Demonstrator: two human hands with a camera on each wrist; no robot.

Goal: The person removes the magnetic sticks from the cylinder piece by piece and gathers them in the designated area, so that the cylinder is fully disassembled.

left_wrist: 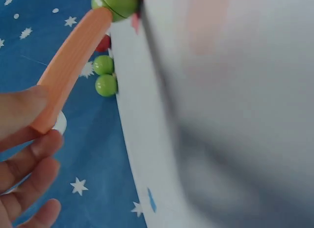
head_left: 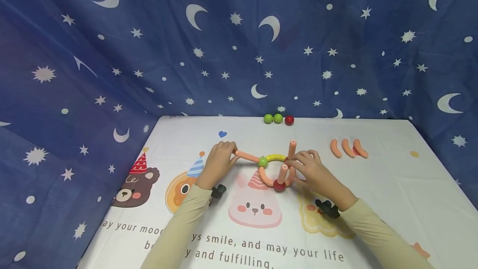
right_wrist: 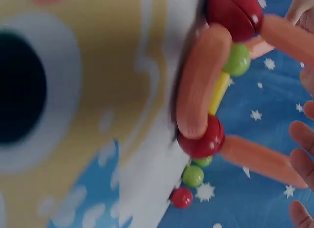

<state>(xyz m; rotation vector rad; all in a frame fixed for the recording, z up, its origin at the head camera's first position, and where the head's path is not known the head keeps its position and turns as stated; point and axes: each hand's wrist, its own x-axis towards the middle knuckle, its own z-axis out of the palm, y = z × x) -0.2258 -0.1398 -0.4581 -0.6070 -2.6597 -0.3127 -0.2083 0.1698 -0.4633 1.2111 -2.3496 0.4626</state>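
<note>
A ring of toy pieces lies on the table, made of curved orange sticks, a yellow curved stick, a green ball and two red balls. My left hand pinches the far end of an orange stick that runs out from the green ball. From the red balls, two more orange sticks stand up. My right hand is at the ring's right side with fingers spread, fingertips right at the end of one upright stick.
Two green balls and a red ball sit in a row at the table's back edge. Several curved orange sticks lie at the right. Behind the white printed tablecloth hangs a blue star-patterned curtain.
</note>
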